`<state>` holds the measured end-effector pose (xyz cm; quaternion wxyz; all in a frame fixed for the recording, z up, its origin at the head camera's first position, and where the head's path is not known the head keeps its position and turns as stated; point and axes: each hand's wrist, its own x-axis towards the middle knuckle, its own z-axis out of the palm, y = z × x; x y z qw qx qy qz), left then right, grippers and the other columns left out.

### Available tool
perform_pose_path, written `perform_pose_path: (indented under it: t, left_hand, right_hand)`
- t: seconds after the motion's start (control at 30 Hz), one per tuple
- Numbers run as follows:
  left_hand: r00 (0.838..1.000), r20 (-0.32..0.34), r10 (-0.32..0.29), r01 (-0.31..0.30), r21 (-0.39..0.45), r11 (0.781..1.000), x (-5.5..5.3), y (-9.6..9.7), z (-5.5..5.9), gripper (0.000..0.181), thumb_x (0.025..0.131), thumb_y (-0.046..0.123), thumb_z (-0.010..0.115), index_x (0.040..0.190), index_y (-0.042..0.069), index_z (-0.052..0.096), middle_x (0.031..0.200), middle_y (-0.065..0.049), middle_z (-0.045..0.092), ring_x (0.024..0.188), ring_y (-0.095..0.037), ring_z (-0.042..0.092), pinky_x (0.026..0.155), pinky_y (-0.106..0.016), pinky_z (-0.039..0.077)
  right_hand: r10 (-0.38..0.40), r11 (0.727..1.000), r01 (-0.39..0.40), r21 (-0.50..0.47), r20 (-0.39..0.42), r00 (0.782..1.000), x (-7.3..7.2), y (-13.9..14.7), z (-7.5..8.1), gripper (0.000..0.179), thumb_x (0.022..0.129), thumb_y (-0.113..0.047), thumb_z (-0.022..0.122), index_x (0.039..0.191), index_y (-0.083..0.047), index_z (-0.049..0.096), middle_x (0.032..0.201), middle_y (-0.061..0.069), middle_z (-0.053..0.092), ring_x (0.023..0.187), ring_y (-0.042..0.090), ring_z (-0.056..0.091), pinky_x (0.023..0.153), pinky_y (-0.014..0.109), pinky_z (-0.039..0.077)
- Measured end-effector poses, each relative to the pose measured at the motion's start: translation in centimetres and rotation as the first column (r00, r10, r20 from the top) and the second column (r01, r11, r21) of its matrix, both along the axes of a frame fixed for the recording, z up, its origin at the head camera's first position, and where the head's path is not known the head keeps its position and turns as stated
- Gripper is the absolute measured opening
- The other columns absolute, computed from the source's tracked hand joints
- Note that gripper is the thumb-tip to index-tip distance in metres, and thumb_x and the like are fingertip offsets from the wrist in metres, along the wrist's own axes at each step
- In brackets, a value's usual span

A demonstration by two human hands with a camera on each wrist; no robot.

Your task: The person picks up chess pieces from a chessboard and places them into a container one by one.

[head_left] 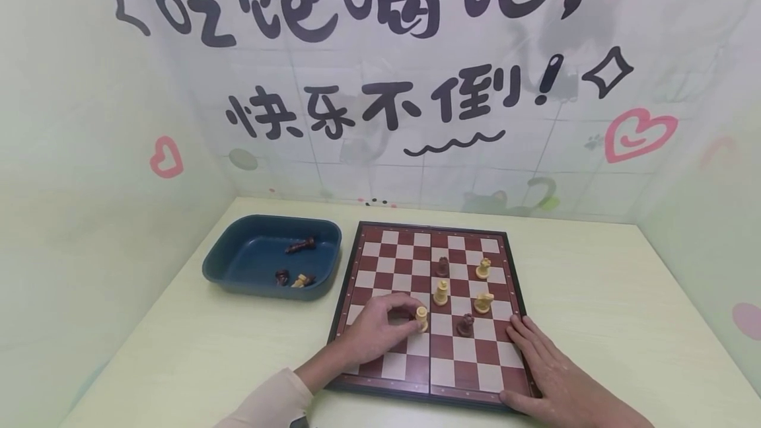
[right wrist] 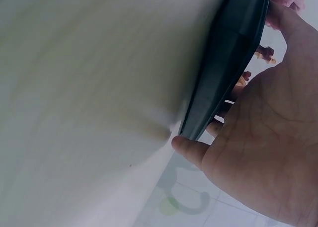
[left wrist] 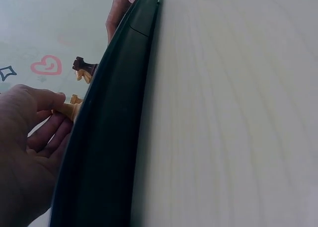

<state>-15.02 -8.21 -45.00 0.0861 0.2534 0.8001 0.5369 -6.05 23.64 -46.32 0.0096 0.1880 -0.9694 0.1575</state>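
My left hand [head_left: 380,327] pinches a cream chess piece [head_left: 421,318] with a round, flat top between thumb and forefinger, beside the center fold of the chessboard [head_left: 394,367]. In the left wrist view, the thumb and fingers hold the same cream piece [left wrist: 68,109]. My right hand [head_left: 555,375] rests along the board's right edge with fingers extended, and the right wrist view shows it against the board's dark side [right wrist: 226,53]. Between the hands stand a cream knight [head_left: 483,302], a dark brown piece [head_left: 466,325] and another cream piece [head_left: 440,292].
Farther back on the board stand a dark brown piece [head_left: 442,267] and a cream piece [head_left: 483,269]. Left of the board, a blue tray [head_left: 252,289] holds several chess pieces, including a dark one lying on its side [head_left: 300,245]. A printed curtain [head_left: 368,177] hangs behind the pale table [head_left: 238,342].
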Motion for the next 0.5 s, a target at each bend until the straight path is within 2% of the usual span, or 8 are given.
perform_pose_path:
  t: [0.33, 0.5]
  left_hand:
    - [1.0, 0.004, 0.005, -0.005, 0.008, 1.0, 0.03, -0.01, -0.08, 0.02, 0.091, 0.013, 0.078, 0.111, 0.015, 0.076, 0.106, 0.013, 0.069, 0.101, -0.009, 0.066, 0.096, -0.032, 0.052]
    - [0.999, -0.035, 0.029, -0.029, -0.004, 1.0, -0.1, -0.1, 0.36, 0.024, 0.091, 0.014, 0.079, 0.115, 0.014, 0.075, 0.112, 0.011, 0.069, 0.105, -0.009, 0.065, 0.097, -0.036, 0.052]
  right_hand:
    - [-0.004, 1.0, 0.004, 0.002, 0.017, 1.0, -0.06, 0.02, 0.13, 0.102, 0.087, -0.069, 0.066, 0.155, 0.0, 0.033, 0.161, 0.017, 0.03, 0.145, 0.035, 0.029, 0.103, 0.056, 0.045]
    - [0.001, 1.0, -0.001, -0.003, 0.013, 1.0, -0.08, 0.0, 0.12, 0.102, 0.087, -0.069, 0.066, 0.155, 0.0, 0.034, 0.16, 0.018, 0.03, 0.145, 0.035, 0.029, 0.103, 0.056, 0.045]
